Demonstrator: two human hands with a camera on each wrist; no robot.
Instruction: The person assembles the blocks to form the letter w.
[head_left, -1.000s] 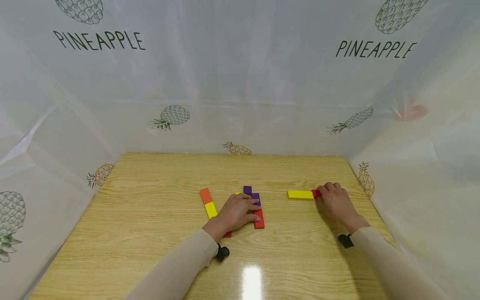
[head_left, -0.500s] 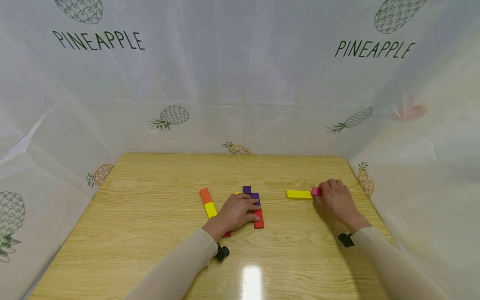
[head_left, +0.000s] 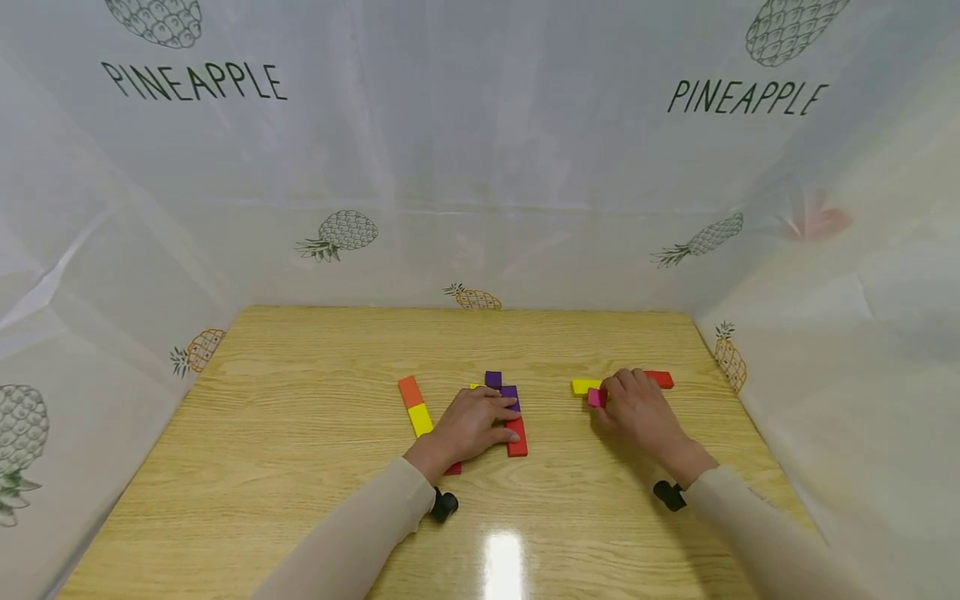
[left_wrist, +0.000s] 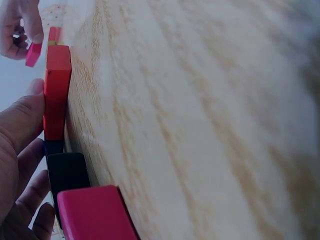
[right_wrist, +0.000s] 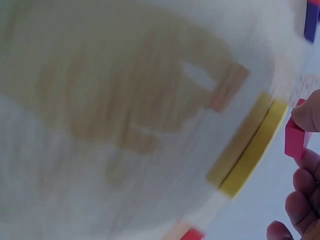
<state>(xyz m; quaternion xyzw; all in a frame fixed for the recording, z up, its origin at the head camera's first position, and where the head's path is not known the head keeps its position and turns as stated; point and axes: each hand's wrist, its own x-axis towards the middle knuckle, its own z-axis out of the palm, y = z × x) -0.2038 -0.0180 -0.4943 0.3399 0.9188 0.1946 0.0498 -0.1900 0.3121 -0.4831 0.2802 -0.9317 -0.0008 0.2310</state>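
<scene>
In the head view my left hand (head_left: 472, 423) rests over a row of blocks. Its fingertips lie on a purple block (head_left: 510, 394) and a red block (head_left: 517, 443); in the left wrist view the thumb touches the side of that red block (left_wrist: 57, 102). A small pink block (right_wrist: 295, 137) is pinched between thumb and fingers of my right hand (head_left: 642, 408), raised off the table. Just behind that hand lies a long yellow block (head_left: 584, 387), partly covered in the head view. To its right is another red block (head_left: 659, 380).
Left of my left hand, an orange block (head_left: 410, 390) and a yellow block (head_left: 421, 420) form a slanted line, with a dark pink block (head_left: 453, 470) partly hidden under the wrist. Another purple block (head_left: 493, 379) sits behind the hand. A pineapple-print sheet (head_left: 480, 167) surrounds the wooden table (head_left: 315, 400).
My right hand has lifted the pink block from the yellow block's right end and carried it left, in front of the yellow block. The red block is now uncovered. My left hand stays put.
</scene>
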